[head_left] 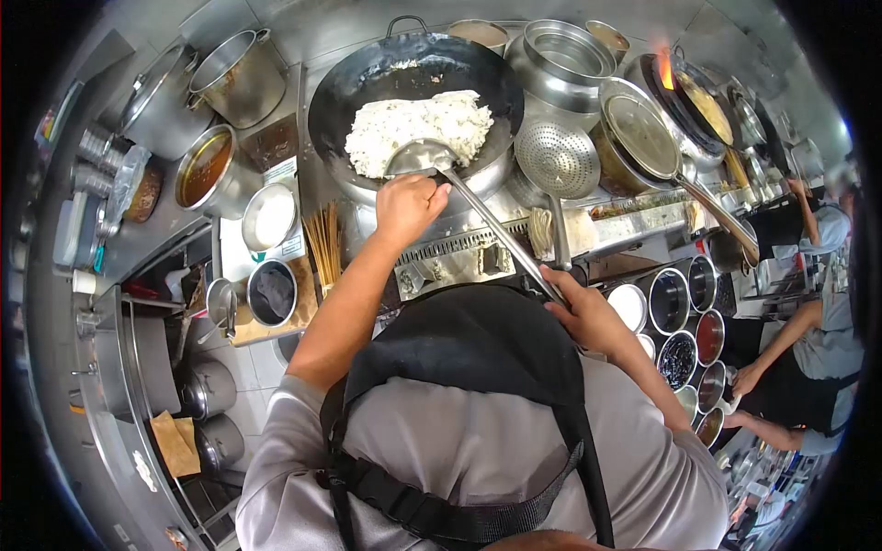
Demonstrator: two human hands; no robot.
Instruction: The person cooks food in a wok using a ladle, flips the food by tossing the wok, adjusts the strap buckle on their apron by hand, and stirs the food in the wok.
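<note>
The right hand (583, 312) is wrapped around the long straight handle of a silver metal ladle (501, 225), its bowl against white, grainy rice (418, 124) inside a round black metal wok (335, 106); the left hand (409, 209) is curled closed at the near rim, its grip hidden.

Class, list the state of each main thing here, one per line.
Wok: uncovered, part-filled
Rice: loosely heaped
Ladle: bowl against the rice
Left hand: curled at the wok's near rim; grip unclear
Right hand: closed around the ladle
Strainer: not held
Sauce pot: lidless, brown liquid inside
Flame: burning
</note>
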